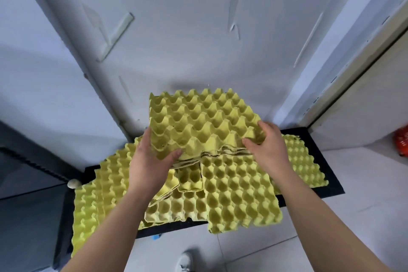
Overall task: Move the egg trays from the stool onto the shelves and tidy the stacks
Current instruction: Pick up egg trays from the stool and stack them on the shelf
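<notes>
Observed: left hand (152,157) and right hand (267,146) grip the tray stack (203,119) by its near edge; advise lifting level, clear of loose trays (238,192) beneath.

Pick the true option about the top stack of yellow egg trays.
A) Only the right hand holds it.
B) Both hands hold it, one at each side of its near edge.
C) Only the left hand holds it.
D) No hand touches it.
B: the left hand grips the near left side of the top stack of egg trays, and the right hand grips its near right side.
</notes>
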Available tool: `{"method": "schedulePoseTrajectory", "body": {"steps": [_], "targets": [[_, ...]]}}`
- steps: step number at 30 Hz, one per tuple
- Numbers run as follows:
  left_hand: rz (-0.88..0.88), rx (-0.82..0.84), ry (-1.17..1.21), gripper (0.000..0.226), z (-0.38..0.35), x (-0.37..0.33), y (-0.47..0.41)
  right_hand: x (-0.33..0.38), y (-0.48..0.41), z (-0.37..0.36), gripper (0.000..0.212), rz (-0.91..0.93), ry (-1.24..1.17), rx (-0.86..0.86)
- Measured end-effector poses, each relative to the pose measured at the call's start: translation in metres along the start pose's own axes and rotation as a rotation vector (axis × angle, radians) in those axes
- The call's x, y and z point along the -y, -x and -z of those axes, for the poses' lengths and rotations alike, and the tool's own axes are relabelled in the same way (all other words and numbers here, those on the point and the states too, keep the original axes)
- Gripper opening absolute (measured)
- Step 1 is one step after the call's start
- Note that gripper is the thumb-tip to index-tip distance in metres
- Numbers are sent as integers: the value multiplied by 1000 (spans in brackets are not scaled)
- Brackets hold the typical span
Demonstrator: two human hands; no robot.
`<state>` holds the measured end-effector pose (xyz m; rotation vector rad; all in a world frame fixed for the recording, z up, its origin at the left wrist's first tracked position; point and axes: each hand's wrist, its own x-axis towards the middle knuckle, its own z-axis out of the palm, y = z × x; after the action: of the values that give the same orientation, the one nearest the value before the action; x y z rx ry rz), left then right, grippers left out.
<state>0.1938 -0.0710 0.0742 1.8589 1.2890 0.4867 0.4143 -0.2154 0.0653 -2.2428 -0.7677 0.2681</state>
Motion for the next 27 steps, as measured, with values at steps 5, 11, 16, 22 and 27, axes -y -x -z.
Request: {"method": "schedulePoseTrajectory", "body": {"steps": [5, 11, 16, 22, 27], "targets": [[-18, -117, 96, 86, 36, -10, 37, 35, 20, 15, 66, 116, -34, -16], [-37, -308, 151, 85, 80, -8, 95, 77, 55, 28, 62, 272, -115, 8], [-57, -436, 189, 74, 129, -5, 143, 120, 90, 32, 59, 394, -171, 4], [-115, -585, 240, 68, 207, 7, 185, 198, 133, 23, 55, 572, -253, -27], [-179, -717, 251, 73, 283, 31, 211, 271, 175, -1, 55, 681, -326, -38]]}}
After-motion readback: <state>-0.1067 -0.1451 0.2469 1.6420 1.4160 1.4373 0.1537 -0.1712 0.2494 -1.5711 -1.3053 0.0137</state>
